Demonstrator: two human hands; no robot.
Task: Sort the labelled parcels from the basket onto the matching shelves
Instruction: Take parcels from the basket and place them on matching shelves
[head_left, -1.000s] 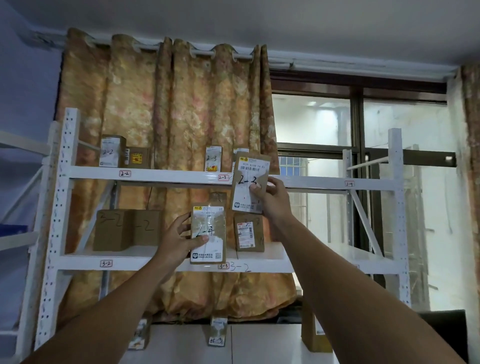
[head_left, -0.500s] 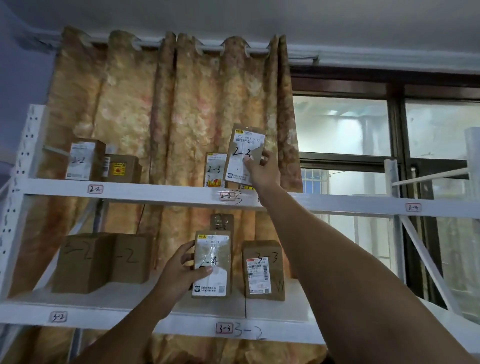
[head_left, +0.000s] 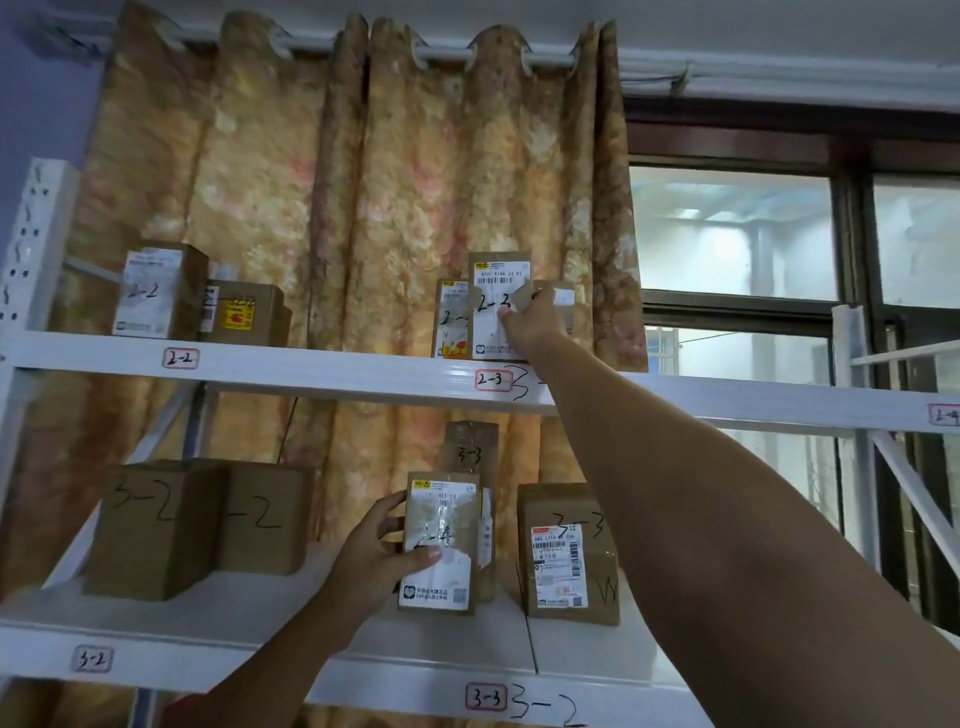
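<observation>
One wide-angle camera on the person's head faces forward at the white shelving (head_left: 363, 371), near enough for both arms to reach.

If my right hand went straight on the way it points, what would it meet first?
The right hand pinches the 2-3 parcel; past it, probably the parcel behind, then the curtain, though depth is unclear.

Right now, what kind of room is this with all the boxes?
Likely a parcel sorting storeroom: white metal shelves wear number tags like the 2-3 tag, and cardboard parcels with shipping labels stand on them, such as the 2-3 parcel.
</observation>
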